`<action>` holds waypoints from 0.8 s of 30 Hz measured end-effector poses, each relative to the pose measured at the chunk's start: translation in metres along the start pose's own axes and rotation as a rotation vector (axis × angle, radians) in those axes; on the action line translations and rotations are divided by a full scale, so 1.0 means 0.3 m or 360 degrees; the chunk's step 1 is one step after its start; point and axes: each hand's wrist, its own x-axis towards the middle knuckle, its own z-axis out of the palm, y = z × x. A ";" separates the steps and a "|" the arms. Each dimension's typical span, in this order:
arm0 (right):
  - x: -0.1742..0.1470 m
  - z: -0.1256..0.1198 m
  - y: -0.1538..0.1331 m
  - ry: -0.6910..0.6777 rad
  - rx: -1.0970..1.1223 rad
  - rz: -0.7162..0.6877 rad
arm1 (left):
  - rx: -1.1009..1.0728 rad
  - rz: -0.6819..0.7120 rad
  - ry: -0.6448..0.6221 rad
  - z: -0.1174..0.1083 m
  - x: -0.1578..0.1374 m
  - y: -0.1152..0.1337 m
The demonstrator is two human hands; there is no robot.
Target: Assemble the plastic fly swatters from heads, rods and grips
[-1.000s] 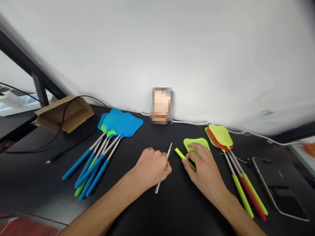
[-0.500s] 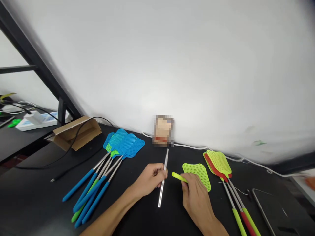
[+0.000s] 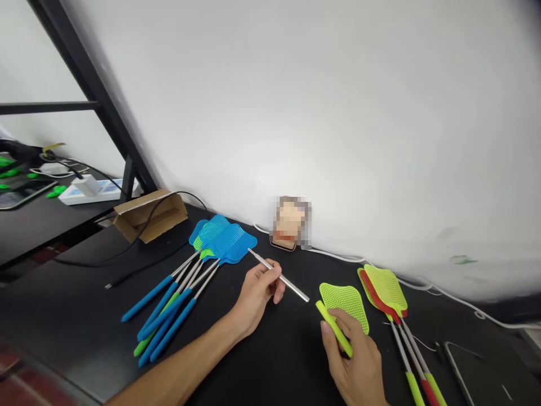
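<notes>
Pinched in my left hand (image 3: 261, 293) is a silver metal rod (image 3: 291, 286), slanting down to the right. My right hand (image 3: 353, 361) grips a yellow-green handle sleeve (image 3: 333, 329), its upper end close to the rod's lower end but apart from it. Just beyond my right hand lies a yellow-green fly swatter head (image 3: 344, 304) on the black table, partly covered by the fingers. Left of my left hand is a pile of blue and green fly swatters (image 3: 232, 242) with metal shafts.
Yellow-green and red fly swatters (image 3: 386, 290) lie at the right, near a dark flat device (image 3: 477, 366). At the back left stands an open cardboard box (image 3: 150, 217), with a white power strip (image 3: 95, 190) beyond. A blurred-out object (image 3: 289, 223) leans against the wall.
The rod has swung from nearly upright to a slant, its lower end now towards the right hand. My right hand has turned the handle sleeve so its end points up-left. The view has shifted slightly.
</notes>
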 end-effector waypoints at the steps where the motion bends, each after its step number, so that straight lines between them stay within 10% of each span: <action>1: 0.000 -0.002 0.000 0.0012 -0.0006 -0.0027 | -0.0029 -0.0003 0.0003 0.001 -0.001 0.001; 24: -0.012 -0.029 -0.006 0.0156 -0.0269 -0.0234 | -0.0051 -0.0119 -0.0076 0.017 -0.029 0.005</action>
